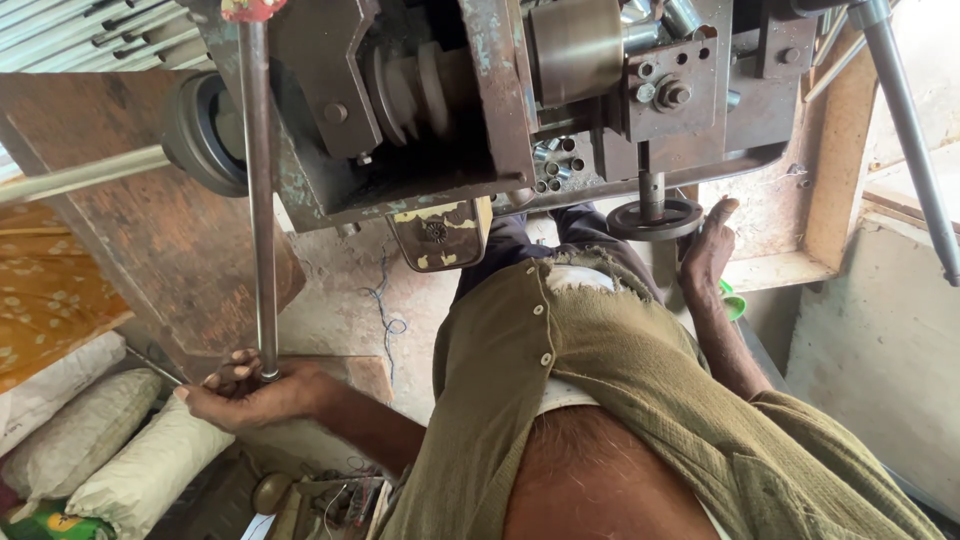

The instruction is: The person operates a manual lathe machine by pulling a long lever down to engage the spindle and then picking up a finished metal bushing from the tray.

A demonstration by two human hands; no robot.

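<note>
Gripping the lower end of a long steel lever [261, 200], my left hand [245, 392] has its fingers curled tight round the bar, which runs straight up the frame to a red knob [250, 9] at the top edge, beside the worn metal body of the machine [420, 110]. My right hand [708, 250] sits well apart on the other side, its fingers lying loosely open against a small dark handwheel [655, 218] that hangs on a short spindle beneath the machine; whether it actually grasps the wheel I cannot tell, since only the thumb and knuckles show. Between the two hands I see my olive shirt [600, 370], unbuttoned, with a torn patch near the top. Stepped pulleys [415, 85] sit inside the machine frame, and a brass-coloured drum [575, 45] is next to them. A yellowed plate with a bolt [435, 235] hangs under the frame. Left of the lever is a rusty brown panel [130, 220], with stuffed pale sacks [110, 440] below it near my left hand. A second grey rod [910, 140] slants down the right edge.
</note>
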